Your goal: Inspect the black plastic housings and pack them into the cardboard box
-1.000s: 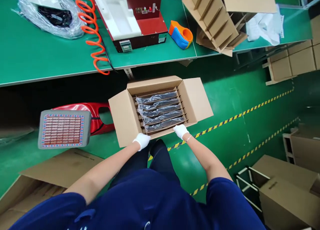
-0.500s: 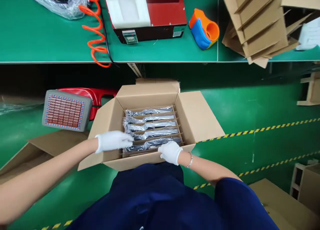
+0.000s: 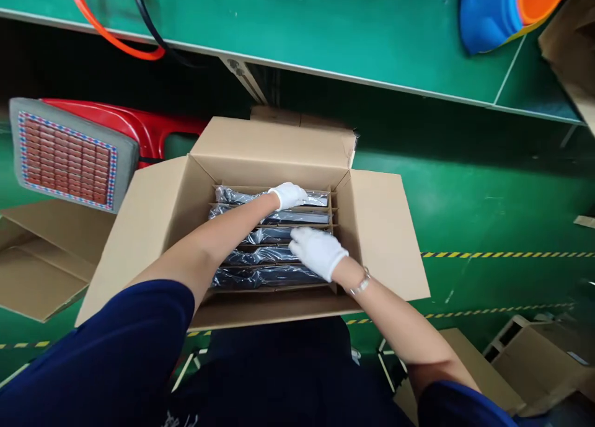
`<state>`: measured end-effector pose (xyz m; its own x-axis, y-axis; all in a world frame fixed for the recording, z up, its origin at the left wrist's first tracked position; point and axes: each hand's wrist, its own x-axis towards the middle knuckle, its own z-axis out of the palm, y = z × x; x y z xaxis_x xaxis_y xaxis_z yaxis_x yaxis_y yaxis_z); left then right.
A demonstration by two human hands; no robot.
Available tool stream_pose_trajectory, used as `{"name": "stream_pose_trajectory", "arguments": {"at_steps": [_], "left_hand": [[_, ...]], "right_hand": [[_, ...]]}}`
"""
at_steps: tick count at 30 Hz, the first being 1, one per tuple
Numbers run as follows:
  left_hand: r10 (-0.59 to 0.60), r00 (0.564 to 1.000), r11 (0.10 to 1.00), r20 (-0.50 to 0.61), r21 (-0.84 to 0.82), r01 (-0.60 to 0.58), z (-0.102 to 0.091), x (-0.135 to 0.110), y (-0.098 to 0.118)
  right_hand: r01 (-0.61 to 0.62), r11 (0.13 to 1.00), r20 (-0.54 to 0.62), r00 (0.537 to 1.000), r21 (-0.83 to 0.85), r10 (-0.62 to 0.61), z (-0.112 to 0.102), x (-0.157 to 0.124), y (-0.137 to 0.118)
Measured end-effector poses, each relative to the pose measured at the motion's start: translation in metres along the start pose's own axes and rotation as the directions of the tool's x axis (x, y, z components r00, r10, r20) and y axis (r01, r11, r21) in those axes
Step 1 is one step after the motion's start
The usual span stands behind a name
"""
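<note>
An open cardboard box (image 3: 379,228) holds several dark flat items in clear plastic bags (image 3: 264,277), standing in a row between cardboard dividers (image 3: 332,219). My left hand (image 3: 289,196), in a white glove, reaches across the row and rests at the farthest bagged item (image 3: 232,195), fingers stretched out. Over the middle of the row is my right hand (image 3: 318,251), also gloved, its fingers apart and slightly bent above the bagged items. Neither hand lifts anything. My left forearm hides part of the items.
Beyond the box runs a green workbench (image 3: 325,55) with an orange coiled hose (image 3: 116,39) and a blue and orange tape dispenser (image 3: 493,15). At left are a red stool (image 3: 149,126), a beaded cushion (image 3: 65,154) and another open box (image 3: 46,259). More cardboard (image 3: 534,352) lies lower right.
My left hand has moved from the box's near left side to the farthest item. My right hand has left the near edge and come over the middle items. The view has shifted closer and tilted.
</note>
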<state>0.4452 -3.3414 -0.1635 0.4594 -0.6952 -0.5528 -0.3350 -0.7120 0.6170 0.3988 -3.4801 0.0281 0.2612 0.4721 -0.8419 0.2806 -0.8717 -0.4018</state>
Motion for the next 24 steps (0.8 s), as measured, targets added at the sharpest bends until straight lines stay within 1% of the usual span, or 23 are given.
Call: {"name": "stream_pose_trajectory", "arguments": {"at_steps": [1,2,3,4,5,6,8,11,14,16,19,21,24], "left_hand": [[0.020,1.000,1.000,0.002,0.000,-0.020,0.001,0.001,-0.004],[0.045,0.999,0.999,0.005,0.009,-0.046,0.003,0.002,-0.007],[0.077,0.997,0.997,0.004,0.033,-0.077,0.004,0.003,-0.011],[0.115,0.993,0.991,-0.005,0.072,-0.115,0.005,0.003,-0.013],[0.155,0.988,0.981,-0.019,0.122,-0.151,0.007,0.004,-0.016],[0.190,0.981,0.968,-0.036,0.176,-0.180,0.010,0.004,-0.018],[0.233,0.970,0.946,-0.068,0.247,-0.210,0.015,0.005,-0.022],[0.233,0.967,0.950,-0.100,0.237,-0.204,0.021,0.006,-0.026],[0.188,0.972,0.971,-0.143,0.178,-0.162,0.025,0.007,-0.029],[0.168,0.973,0.976,-0.161,0.166,-0.141,0.029,0.008,-0.032],[0.176,0.968,0.975,-0.180,0.165,-0.147,0.036,0.011,-0.035],[0.197,0.962,0.974,-0.189,0.148,-0.171,0.040,0.013,-0.038],[0.201,0.960,0.978,-0.193,0.096,-0.186,0.041,0.017,-0.040]], "right_hand": [[-0.167,0.985,-0.039,0.985,-0.051,0.165,-0.006,0.021,0.008],[-0.312,0.945,-0.065,0.950,-0.095,0.307,-0.008,0.041,0.016],[-0.397,0.910,-0.056,0.918,-0.121,0.393,-0.008,0.059,0.024],[-0.440,0.888,-0.045,0.898,-0.137,0.438,-0.004,0.072,0.033],[-0.456,0.878,-0.031,0.889,-0.147,0.457,0.001,0.081,0.040],[-0.451,0.880,-0.020,0.891,-0.150,0.453,0.007,0.085,0.047],[-0.425,0.892,-0.021,0.904,-0.155,0.427,0.018,0.085,0.057],[-0.400,0.902,-0.027,0.916,-0.162,0.401,0.026,0.078,0.064],[-0.406,0.899,-0.023,0.913,-0.164,0.408,0.025,0.078,0.064],[-0.410,0.898,-0.019,0.911,-0.160,0.412,0.024,0.080,0.063],[-0.411,0.898,-0.009,0.910,-0.155,0.415,0.023,0.082,0.062],[-0.407,0.900,-0.001,0.911,-0.155,0.412,0.022,0.082,0.063],[-0.390,0.908,0.013,0.918,-0.153,0.397,0.020,0.082,0.066]]}}
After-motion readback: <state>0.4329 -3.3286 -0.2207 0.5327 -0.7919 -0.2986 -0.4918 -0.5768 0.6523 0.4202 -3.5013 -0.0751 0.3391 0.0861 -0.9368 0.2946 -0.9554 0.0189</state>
